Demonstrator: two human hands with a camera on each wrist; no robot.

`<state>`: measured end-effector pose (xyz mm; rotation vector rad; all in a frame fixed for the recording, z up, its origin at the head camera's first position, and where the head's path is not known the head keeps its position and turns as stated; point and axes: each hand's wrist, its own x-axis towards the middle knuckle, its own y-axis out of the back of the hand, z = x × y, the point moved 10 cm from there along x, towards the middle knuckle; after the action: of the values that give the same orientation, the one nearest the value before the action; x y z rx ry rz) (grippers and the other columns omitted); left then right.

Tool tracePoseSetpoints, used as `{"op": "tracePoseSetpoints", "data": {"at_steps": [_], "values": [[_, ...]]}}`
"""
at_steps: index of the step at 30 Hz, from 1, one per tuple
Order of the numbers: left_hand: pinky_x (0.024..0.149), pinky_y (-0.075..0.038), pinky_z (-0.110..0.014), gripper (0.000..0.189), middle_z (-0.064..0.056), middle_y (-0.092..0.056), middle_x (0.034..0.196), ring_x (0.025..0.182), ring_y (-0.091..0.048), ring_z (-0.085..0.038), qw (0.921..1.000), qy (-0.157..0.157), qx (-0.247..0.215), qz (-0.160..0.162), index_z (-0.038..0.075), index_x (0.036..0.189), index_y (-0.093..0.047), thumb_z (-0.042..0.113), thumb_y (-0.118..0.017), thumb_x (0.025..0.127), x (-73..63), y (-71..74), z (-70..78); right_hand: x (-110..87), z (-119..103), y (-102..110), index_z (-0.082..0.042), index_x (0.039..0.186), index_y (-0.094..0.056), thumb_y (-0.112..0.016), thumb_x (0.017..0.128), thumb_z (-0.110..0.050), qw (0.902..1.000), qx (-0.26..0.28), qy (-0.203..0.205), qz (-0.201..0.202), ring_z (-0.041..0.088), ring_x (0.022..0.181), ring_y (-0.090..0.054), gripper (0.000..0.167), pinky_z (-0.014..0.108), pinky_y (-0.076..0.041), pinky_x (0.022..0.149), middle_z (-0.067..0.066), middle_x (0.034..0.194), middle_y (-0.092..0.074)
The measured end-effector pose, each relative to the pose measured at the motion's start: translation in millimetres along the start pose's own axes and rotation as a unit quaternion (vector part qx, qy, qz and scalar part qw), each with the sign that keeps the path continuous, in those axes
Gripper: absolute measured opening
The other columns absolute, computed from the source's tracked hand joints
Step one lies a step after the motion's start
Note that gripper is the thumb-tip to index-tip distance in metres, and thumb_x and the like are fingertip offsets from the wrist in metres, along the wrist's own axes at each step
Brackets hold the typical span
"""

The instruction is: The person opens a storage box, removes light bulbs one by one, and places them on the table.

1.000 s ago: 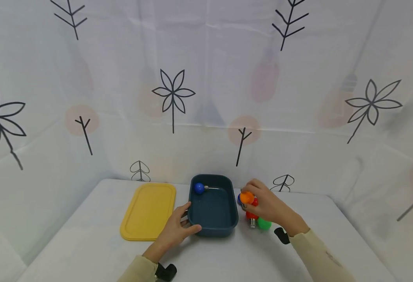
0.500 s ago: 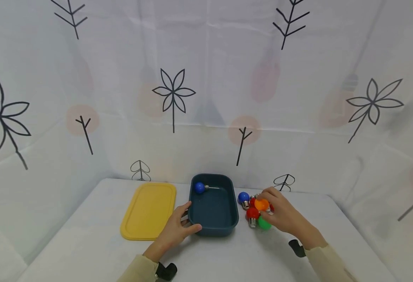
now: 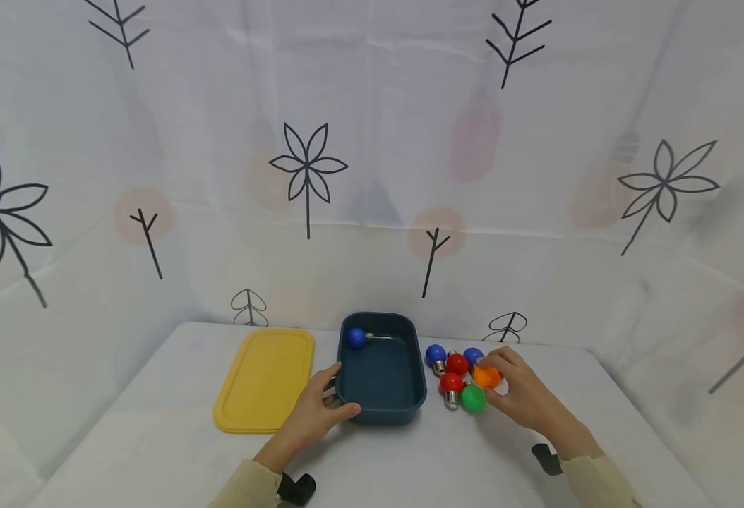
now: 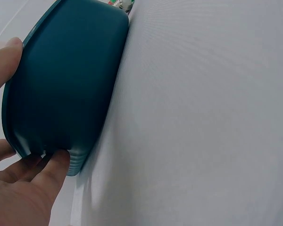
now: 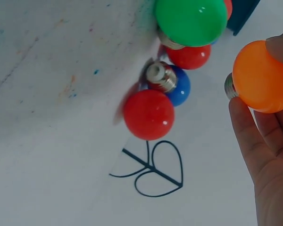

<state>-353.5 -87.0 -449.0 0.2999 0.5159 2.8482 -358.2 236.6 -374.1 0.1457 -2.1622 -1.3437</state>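
My left hand holds the near left corner of a dark teal plastic box. In the left wrist view its thumb and fingers lie against the outer walls of the box. Inside the box, near the back, lies a blue light bulb. My right hand pinches an orange light bulb, whose metal base points away from the palm in the right wrist view. Beside it lies a cluster of blue bulbs, red bulbs and a green bulb.
Left of the box lies a flat yellow lid with a raised rim. Everything rests on a white-covered table. A white cloth printed with plant drawings hangs behind it.
My right hand has carried the orange bulb to the right and nearer, from the far left of the cluster to its right side, uncovering blue and red bulbs. The left hand stays on the box.
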Motion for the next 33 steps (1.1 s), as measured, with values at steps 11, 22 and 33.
{"op": "tracePoseSetpoints", "data": {"at_steps": [11, 22, 33], "values": [[0.105, -0.039, -0.046, 0.092, -0.019, -0.029, 0.149, 0.135, -0.035, -0.036, 1.0000, 0.001, 0.001, 0.000, 0.007, 0.150, -0.027, 0.039, -0.077, 0.079, 0.5, 0.5, -0.5, -5.6, 16.8, -11.9, -0.011, 0.113, -0.063, -0.078, 0.076, -0.007, 0.9989, 0.006, -0.036, -0.029, 0.023, 0.105, -0.054, 0.040, 0.043, -0.053, 0.088, 0.003, 0.114, -0.050], [0.104, -0.040, -0.045, 0.092, -0.020, -0.029, 0.149, 0.134, -0.035, -0.037, 1.0000, -0.004, 0.002, 0.002, 0.005, 0.149, -0.027, 0.039, -0.077, 0.079, -0.1, 1.3, -0.4, -9.8, 34.1, -22.0, -0.012, 0.109, -0.062, -0.077, 0.077, -0.007, 0.9964, 0.016, -0.061, -0.057, 0.020, 0.101, -0.053, 0.036, 0.043, -0.054, 0.086, 0.001, 0.112, -0.050], [0.105, -0.039, -0.046, 0.093, -0.019, -0.028, 0.150, 0.135, -0.034, -0.036, 1.0000, 0.000, 0.004, -0.002, 0.006, 0.150, -0.026, 0.040, -0.076, 0.080, -0.6, 0.8, 1.5, -11.2, 47.2, -34.7, -0.015, 0.106, -0.062, -0.079, 0.074, -0.008, 0.9901, 0.035, -0.096, -0.097, 0.025, 0.105, -0.052, 0.037, 0.048, -0.053, 0.089, 0.002, 0.112, -0.050]]}}
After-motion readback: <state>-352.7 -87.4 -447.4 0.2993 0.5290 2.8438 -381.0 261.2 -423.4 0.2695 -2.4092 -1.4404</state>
